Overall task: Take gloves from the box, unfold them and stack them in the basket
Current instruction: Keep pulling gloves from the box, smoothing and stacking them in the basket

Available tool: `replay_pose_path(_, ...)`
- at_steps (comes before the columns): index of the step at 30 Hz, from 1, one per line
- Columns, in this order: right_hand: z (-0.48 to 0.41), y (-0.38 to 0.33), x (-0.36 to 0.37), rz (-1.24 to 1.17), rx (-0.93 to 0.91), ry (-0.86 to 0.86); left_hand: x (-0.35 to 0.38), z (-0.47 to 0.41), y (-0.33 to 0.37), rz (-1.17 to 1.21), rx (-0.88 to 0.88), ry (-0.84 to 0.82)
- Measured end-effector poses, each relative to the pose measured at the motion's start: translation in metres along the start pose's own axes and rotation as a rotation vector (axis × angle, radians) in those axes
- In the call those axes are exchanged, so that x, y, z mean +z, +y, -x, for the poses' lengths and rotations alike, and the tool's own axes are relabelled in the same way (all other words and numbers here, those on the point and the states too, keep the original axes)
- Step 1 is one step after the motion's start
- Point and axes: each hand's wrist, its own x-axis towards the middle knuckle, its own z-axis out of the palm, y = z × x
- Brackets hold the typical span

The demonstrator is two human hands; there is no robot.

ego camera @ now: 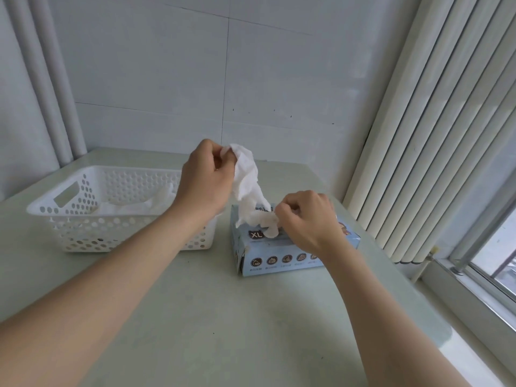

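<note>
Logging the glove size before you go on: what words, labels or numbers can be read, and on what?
"XL": dark badge on top of the glove box.
Print behind the hanging glove: mostly covered, unreadable.
Captions under the round icons on the box front: too small to read.
No text seen on the white basket.
</note>
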Motion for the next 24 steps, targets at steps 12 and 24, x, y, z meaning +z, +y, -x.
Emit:
replay_pose_path(12, 0.006, -0.041, -0.011, -0.523, -0.016, 0.127, 0.002, 0.008, 0.004, 0.038, 0.236, -0.338)
replay_pose_path(24, 0.004, -0.041, -0.019, -0.803, 0.138, 0.194, -0.001, 0.004, -0.007, 0.066, 0.097, -0.385)
